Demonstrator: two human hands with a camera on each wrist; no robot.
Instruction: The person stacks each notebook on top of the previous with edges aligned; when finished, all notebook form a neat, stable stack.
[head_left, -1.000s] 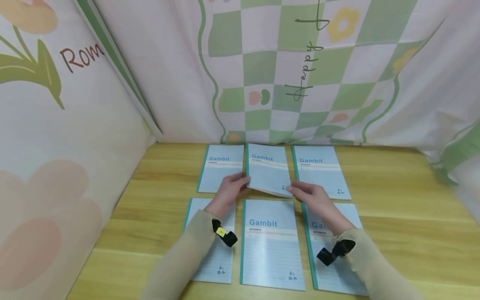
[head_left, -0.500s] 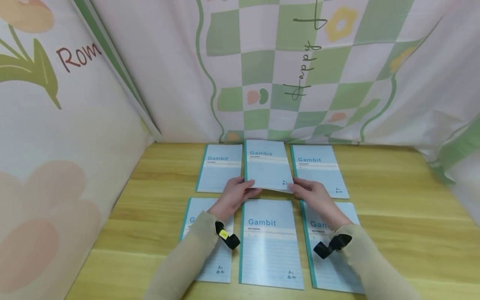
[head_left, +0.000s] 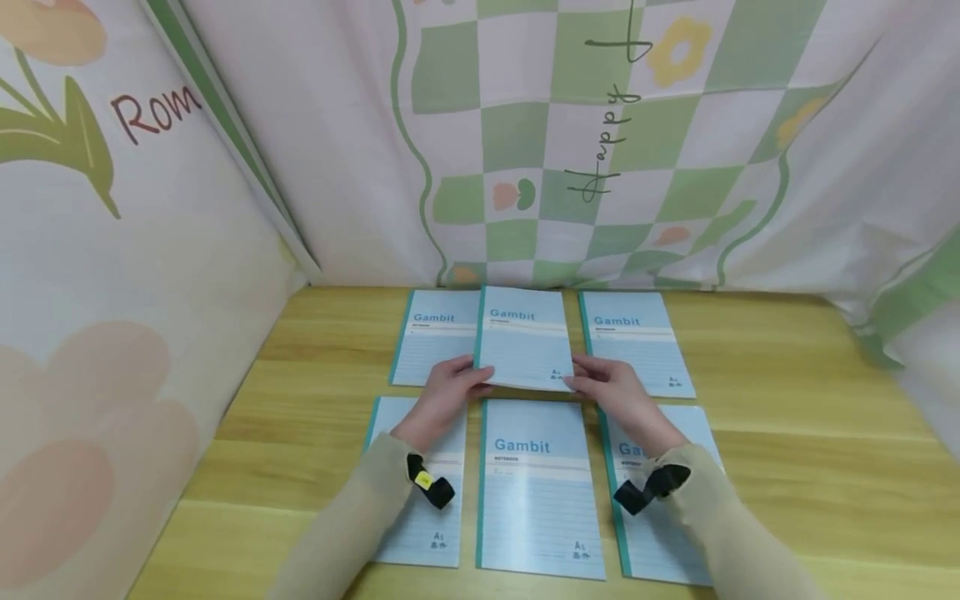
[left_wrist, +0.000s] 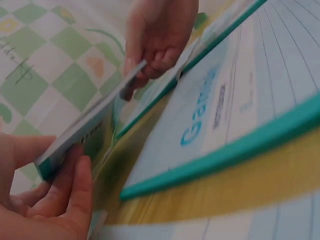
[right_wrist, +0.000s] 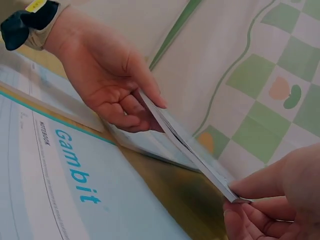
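Notebook, from the head view: raised off the counter between left hand and right hand, equally near, long axis pointing away from the person, spine just covering the back-left notebook's edge. Left wrist: fingers pinch the spine side. Right wrist: fingers grip the opposite near corner.

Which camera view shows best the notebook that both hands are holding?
The head view: there the held notebook shows nearly its whole front, with "Gambit" readable. The wrist views see it steeply from the side: the left one shows mainly its edge and a bit of teal spine, the right one mainly its page edge.
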